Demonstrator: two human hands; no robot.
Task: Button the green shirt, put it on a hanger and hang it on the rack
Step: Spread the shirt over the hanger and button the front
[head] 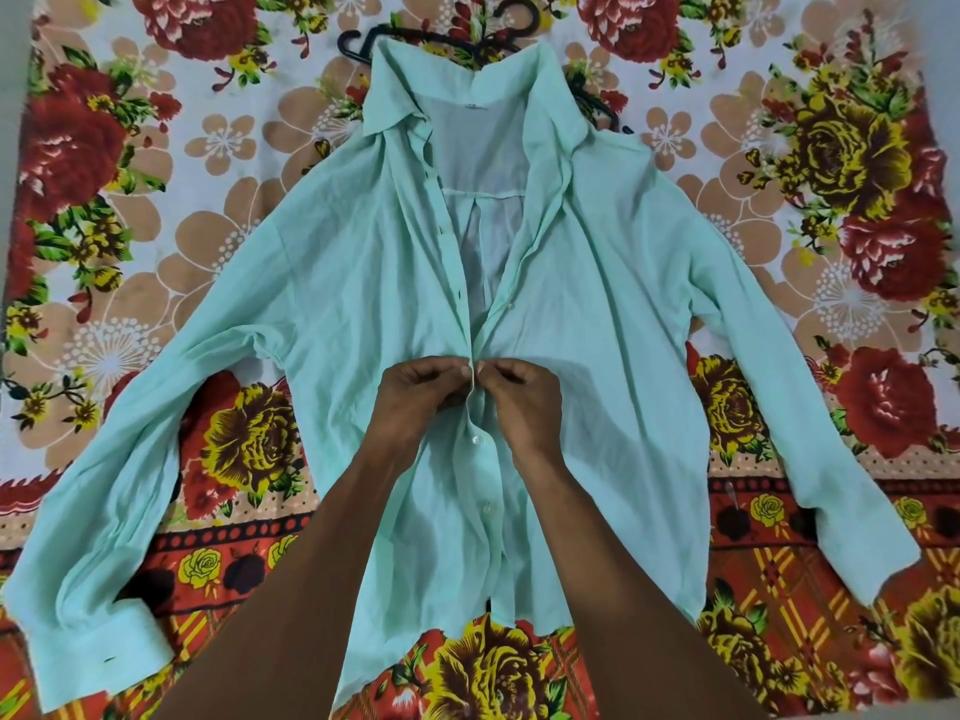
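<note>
1. Where the frame is not covered by cloth, only a floral bedsheet [156, 210] is seen, printed with large red, yellow and tan flowers on white, and with an orange-red patterned band across the lower part; a strip of plain grey surface is glimpsed at the far left edge.
2. The green shirt [353, 304] is laid flat on the sheet, front up, filling the centre of the frame. Its long axis runs from bottom to top, with the collar pointed toward the top centre and the hem toward the bottom centre. The sleeves are spread out and down toward the lower left and lower right corners.
3. The shirt is seen to be pale mint, thin and creased, with small white buttons. The lower front is closed by two visible buttons; the upper front lies open, showing the inner back.
4. A black hanger [511, 20] is partly hidden under the collar at the top centre.
5. At mid-frame, the shirt's front edges are pinched by the left hand [421, 389] and the right hand [519, 394], fingers curled, thumbs nearly meeting.
</note>
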